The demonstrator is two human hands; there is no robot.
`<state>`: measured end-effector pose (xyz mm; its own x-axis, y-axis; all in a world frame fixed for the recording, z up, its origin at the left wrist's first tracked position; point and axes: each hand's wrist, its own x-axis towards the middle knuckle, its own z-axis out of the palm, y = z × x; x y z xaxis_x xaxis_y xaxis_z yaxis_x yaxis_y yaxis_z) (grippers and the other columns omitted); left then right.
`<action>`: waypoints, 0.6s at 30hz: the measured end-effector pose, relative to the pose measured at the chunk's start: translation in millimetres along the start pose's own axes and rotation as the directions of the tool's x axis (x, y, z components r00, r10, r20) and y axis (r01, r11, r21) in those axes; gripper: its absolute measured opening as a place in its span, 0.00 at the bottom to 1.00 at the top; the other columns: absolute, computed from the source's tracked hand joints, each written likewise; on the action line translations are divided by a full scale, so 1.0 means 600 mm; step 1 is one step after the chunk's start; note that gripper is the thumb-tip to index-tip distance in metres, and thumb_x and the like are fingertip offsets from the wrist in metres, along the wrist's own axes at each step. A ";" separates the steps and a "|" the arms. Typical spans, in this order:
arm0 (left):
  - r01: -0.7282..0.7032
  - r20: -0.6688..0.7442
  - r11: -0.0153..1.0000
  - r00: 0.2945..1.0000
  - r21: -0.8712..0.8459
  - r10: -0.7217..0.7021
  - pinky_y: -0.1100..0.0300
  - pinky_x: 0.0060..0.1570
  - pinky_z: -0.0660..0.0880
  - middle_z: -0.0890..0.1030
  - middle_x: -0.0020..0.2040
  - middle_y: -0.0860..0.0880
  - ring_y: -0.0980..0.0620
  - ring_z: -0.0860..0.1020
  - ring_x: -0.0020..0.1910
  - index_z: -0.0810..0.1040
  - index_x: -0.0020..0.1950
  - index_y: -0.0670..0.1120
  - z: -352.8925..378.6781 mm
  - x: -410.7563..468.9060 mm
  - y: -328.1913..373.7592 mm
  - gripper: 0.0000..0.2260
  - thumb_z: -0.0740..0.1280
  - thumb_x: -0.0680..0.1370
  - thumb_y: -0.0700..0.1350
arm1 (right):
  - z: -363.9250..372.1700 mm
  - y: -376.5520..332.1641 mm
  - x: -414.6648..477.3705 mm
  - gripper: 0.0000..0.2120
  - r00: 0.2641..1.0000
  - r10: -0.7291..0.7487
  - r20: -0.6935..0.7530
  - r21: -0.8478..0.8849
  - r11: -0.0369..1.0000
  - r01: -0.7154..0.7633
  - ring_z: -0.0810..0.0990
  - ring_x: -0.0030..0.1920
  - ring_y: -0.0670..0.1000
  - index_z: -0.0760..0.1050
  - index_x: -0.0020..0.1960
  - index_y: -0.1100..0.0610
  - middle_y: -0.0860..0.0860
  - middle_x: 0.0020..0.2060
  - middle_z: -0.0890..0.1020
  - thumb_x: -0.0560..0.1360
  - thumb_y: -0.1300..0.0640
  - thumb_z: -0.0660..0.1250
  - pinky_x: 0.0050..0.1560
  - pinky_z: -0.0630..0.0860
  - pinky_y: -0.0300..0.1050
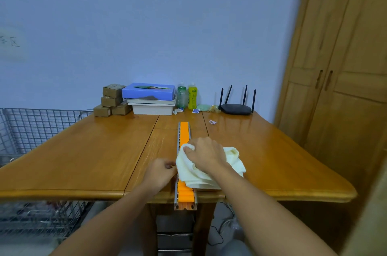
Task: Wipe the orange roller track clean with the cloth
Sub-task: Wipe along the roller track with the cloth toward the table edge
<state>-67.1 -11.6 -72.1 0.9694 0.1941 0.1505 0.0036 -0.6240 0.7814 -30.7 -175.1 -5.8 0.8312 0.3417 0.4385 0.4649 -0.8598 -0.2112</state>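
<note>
Roller track [184, 132]: bright orange rollers between pale grey metal rails. Cloth [232, 157]: plain cream. Table [83, 151]: honey-brown wood with fine darker grain. Wall [146, 25]: flat pale blue-grey. Wardrobe [345, 67]: light yellowish-brown wood. Cardboard boxes [112, 96]: dull brown. Flat box [146, 92]: blue, on a white tray [151, 108]. Two bottles: one green [181, 95], one yellow [192, 96]. Router [236, 108]: black. Wire basket [31, 128]: grey grid.
</note>
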 end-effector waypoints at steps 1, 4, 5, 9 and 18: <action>-0.004 0.003 1.000 1.000 -0.002 0.004 0.58 0.37 0.71 0.84 0.39 0.48 0.47 0.82 0.41 0.84 0.45 0.49 0.000 -0.004 -0.002 0.06 0.67 0.79 0.43 | 0.007 -0.009 -0.007 0.16 1.000 -0.009 0.011 0.001 1.000 0.009 0.81 0.50 0.60 0.83 0.59 0.49 0.53 0.49 0.84 0.80 0.43 0.61 0.42 0.74 0.48; -0.027 0.010 0.999 1.000 -0.036 0.027 0.56 0.36 0.67 0.84 0.37 0.44 0.51 0.76 0.35 0.84 0.40 0.44 -0.002 -0.018 -0.011 0.08 0.67 0.76 0.40 | 0.030 -0.031 -0.028 0.17 0.998 -0.045 0.049 -0.050 0.998 0.047 0.81 0.50 0.59 0.82 0.61 0.49 0.53 0.50 0.84 0.81 0.44 0.60 0.43 0.74 0.48; -0.026 0.015 0.999 1.000 -0.046 0.026 0.56 0.36 0.67 0.84 0.37 0.44 0.52 0.76 0.35 0.84 0.39 0.44 -0.003 -0.022 -0.015 0.08 0.67 0.76 0.40 | 0.037 -0.037 -0.036 0.17 0.996 -0.057 0.063 -0.083 0.995 0.062 0.81 0.49 0.59 0.82 0.61 0.50 0.53 0.49 0.83 0.81 0.44 0.60 0.43 0.74 0.48; 0.004 0.008 0.997 1.000 -0.078 -0.003 0.58 0.39 0.73 0.86 0.38 0.51 0.52 0.82 0.41 0.87 0.45 0.49 -0.002 -0.029 -0.021 0.07 0.69 0.78 0.42 | 0.047 -0.046 -0.055 0.17 0.994 -0.088 0.069 -0.207 0.973 0.101 0.81 0.48 0.59 0.80 0.60 0.54 0.54 0.49 0.82 0.84 0.46 0.57 0.40 0.70 0.48; 0.047 -0.019 0.998 0.999 -0.052 -0.048 0.61 0.44 0.74 0.86 0.50 0.51 0.56 0.81 0.49 0.85 0.58 0.47 0.004 -0.029 -0.013 0.11 0.71 0.79 0.49 | 0.018 -0.012 -0.072 0.12 0.989 -0.097 0.108 -0.367 0.921 0.131 0.81 0.45 0.57 0.80 0.51 0.54 0.53 0.45 0.82 0.82 0.51 0.60 0.37 0.68 0.48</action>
<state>-83.2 -11.9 -82.5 0.9632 0.2380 0.1247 0.0360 -0.5742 0.8179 -66.9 -179.9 -32.7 0.8103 0.4626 0.3598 0.4246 -0.8866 0.1835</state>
